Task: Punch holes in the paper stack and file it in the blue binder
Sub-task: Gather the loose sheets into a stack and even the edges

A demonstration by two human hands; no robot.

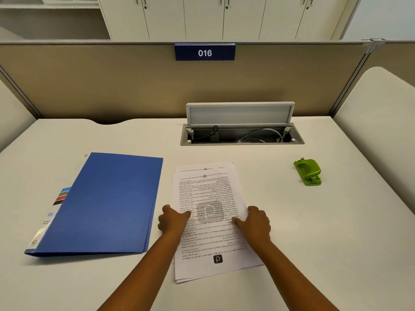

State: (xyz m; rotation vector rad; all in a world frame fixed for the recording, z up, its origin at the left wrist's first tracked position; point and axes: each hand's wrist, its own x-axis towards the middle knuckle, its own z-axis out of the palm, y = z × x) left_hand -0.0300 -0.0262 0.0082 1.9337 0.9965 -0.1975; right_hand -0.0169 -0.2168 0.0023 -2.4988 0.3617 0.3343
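Observation:
A loose stack of printed paper sheets (207,191) lies in the middle of the white desk, its edges uneven. My left hand (171,219) rests on the stack's left edge with curled fingers and the thumb on top. My right hand (254,223) presses on the right edge in the same way. To the left of the stack the blue binder (107,203) lies flat, its cover down. A green hole punch (308,171) stands on the desk at the right, apart from both hands.
A cable well (241,135) with its lid raised sits at the back of the desk (314,232). Behind it is a beige partition with a blue sign reading 016 (204,52). White cabinets stand beyond.

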